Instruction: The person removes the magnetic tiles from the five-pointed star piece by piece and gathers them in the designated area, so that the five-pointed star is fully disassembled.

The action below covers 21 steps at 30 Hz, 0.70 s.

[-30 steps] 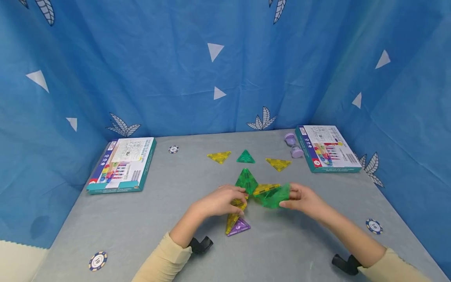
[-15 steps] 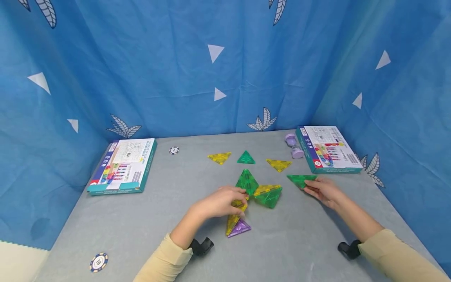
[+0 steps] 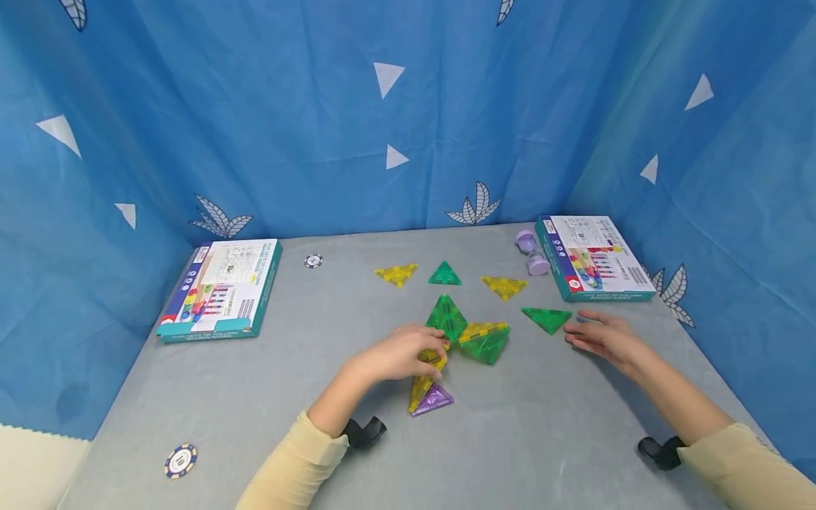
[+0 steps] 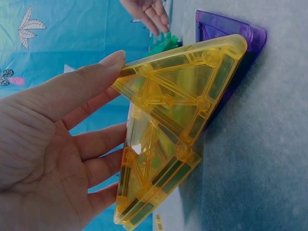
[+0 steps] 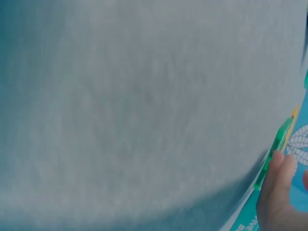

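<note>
My left hand (image 3: 401, 353) pinches yellow triangular magnetic tiles (image 4: 173, 86) between thumb and fingers; in the left wrist view they are joined along an edge. A purple triangular tile (image 3: 434, 399) lies against their near end. Just beyond the fingers, a green triangular tile (image 3: 448, 316) touches the group, and a yellow tile (image 3: 481, 330) edged onto another green tile (image 3: 487, 348) spreads to the right. Flat on the table lies a separate green triangular tile (image 3: 547, 319). Right beside it is my right hand (image 3: 605, 341), fingers loosely extended and holding nothing.
Two yellow tiles (image 3: 397, 274) and a small green one (image 3: 444, 273) lie in a row farther back. Teal-edged boxes stand at the left (image 3: 219, 290) and right (image 3: 596, 258), a purple hourglass (image 3: 533, 253) near the latter. Poker chips (image 3: 181, 461) lie about.
My right hand carried a green tile away from the group to the right, set it flat on the table and let go. My left hand stays at the yellow tiles.
</note>
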Each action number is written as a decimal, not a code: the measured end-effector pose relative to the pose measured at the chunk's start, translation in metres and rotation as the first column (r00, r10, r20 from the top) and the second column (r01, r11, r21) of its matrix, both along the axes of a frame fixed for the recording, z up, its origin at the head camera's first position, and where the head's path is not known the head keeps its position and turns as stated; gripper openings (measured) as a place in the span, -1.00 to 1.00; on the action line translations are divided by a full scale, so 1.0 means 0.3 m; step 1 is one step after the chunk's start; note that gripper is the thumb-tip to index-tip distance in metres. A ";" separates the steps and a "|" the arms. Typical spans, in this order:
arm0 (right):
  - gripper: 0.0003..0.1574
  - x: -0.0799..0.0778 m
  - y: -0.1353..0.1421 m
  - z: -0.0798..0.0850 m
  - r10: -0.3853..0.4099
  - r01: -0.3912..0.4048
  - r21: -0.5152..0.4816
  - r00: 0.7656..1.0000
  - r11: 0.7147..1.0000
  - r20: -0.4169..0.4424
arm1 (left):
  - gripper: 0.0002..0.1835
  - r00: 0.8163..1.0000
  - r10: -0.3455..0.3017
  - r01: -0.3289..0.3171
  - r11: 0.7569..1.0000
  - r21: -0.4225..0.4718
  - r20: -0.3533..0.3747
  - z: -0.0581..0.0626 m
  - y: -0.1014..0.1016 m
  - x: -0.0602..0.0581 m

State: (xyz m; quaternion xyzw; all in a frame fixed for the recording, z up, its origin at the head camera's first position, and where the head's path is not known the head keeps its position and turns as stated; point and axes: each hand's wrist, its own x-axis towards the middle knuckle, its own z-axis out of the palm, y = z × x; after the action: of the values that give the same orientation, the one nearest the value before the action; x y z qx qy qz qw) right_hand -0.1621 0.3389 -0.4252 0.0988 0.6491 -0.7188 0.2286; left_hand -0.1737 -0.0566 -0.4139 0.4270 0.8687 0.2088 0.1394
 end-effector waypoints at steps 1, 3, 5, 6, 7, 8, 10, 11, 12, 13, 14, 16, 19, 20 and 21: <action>-0.11 0.003 -0.002 0.001 0.005 -0.005 0.037 1.000 0.999 -0.019 | -0.71 1.000 0.000 0.000 1.000 0.001 0.002 0.002 0.000 -0.002; -0.18 0.013 -0.020 0.005 0.025 -0.015 0.131 0.997 0.991 -0.075 | -0.71 1.000 0.003 -0.003 1.000 -0.001 0.008 0.005 0.000 -0.004; -0.28 0.030 -0.056 0.013 0.067 -0.036 0.238 0.990 0.971 -0.126 | -0.71 1.000 0.004 -0.003 1.000 -0.006 0.016 0.005 0.000 -0.005; -0.33 0.040 -0.083 0.018 0.091 -0.047 0.284 0.985 0.958 -0.144 | -0.71 1.000 0.004 -0.004 1.000 -0.008 0.021 0.005 0.000 -0.006; -0.37 0.051 -0.112 0.021 0.121 -0.064 0.316 0.979 0.947 -0.164 | -0.70 1.000 0.003 -0.003 1.000 -0.009 0.027 0.005 0.000 -0.006; -0.40 0.063 -0.146 0.025 0.148 -0.083 0.333 0.974 0.939 -0.174 | -0.70 1.000 0.002 -0.002 1.000 -0.010 0.028 0.005 0.000 -0.006; -0.43 0.087 -0.223 0.026 0.208 -0.148 0.314 0.963 0.938 -0.168 | -0.70 1.000 -0.002 0.002 1.000 -0.007 0.027 0.005 0.001 -0.007; -0.44 0.098 -0.263 0.023 0.245 -0.191 0.291 0.956 0.937 -0.162 | -0.71 1.000 -0.004 0.004 1.000 -0.005 0.022 0.005 0.001 -0.007; -0.44 0.108 -0.302 0.018 0.281 -0.236 0.263 0.948 0.935 -0.150 | -0.71 1.000 -0.004 0.004 1.000 -0.006 0.018 0.005 0.002 -0.007; -0.45 0.116 -0.341 0.012 0.314 -0.280 0.225 0.940 0.933 -0.130 | -0.72 1.000 -0.004 0.004 1.000 -0.007 0.013 0.006 0.000 -0.008; -0.44 0.124 -0.379 0.006 0.343 -0.321 0.188 0.934 0.928 -0.102 | -0.72 1.000 -0.004 0.004 1.000 -0.007 0.010 0.007 -0.001 -0.008; -0.43 0.134 -0.443 -0.007 0.403 -0.395 0.127 0.914 0.910 -0.048 | -0.72 1.000 -0.004 0.004 1.000 -0.010 0.008 0.008 -0.001 -0.009; -0.40 0.138 -0.512 -0.022 0.440 -0.441 0.041 0.897 0.897 0.035 | -0.72 1.000 -0.006 0.006 1.000 -0.012 0.017 0.010 -0.001 -0.010; -0.39 0.137 -0.528 -0.027 0.445 -0.447 0.021 0.894 0.894 0.054 | -0.72 1.000 -0.007 0.007 1.000 -0.012 0.019 0.011 0.000 -0.010; -0.38 0.135 -0.541 -0.031 0.447 -0.449 0.006 0.892 0.894 0.069 | -0.72 1.000 -0.008 0.008 1.000 -0.014 0.019 0.011 0.000 -0.010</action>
State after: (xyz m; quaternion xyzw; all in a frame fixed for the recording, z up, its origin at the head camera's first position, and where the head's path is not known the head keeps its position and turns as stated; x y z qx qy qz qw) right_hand -0.1215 0.1766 -0.4346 -0.0271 0.6542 -0.6361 0.4083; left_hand -0.1766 -0.0566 -0.4105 0.4275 0.8671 0.2062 0.1514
